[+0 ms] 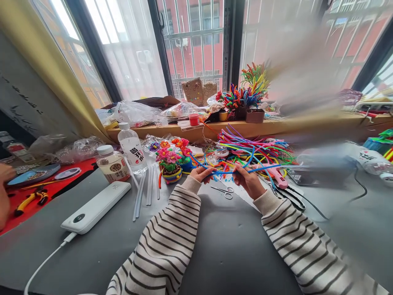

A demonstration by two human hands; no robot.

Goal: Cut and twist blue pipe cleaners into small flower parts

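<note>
Blue pipe cleaners (223,173) stretch level between my two hands, above the grey table. My left hand (201,174) pinches them at one side, the fingers closed. On the other side my right hand (247,180) grips them between thumb and fingers, with loose blue ends sticking out past both hands. Small scissors (226,191) lie on the table just below and between the hands. Left of my left hand stands a little pot of pink pipe-cleaner flowers (169,162). A pink glue gun (278,177) rests beyond my right hand.
A heap of coloured pipe cleaners (254,143) lies behind the hands. Clear glue sticks (140,196), a white power bank (96,209), a water bottle (132,149) and a jar (113,164) stand or lie leftward. Pliers (32,200) and another person's hand (4,176) are far left. The right side is blurred.
</note>
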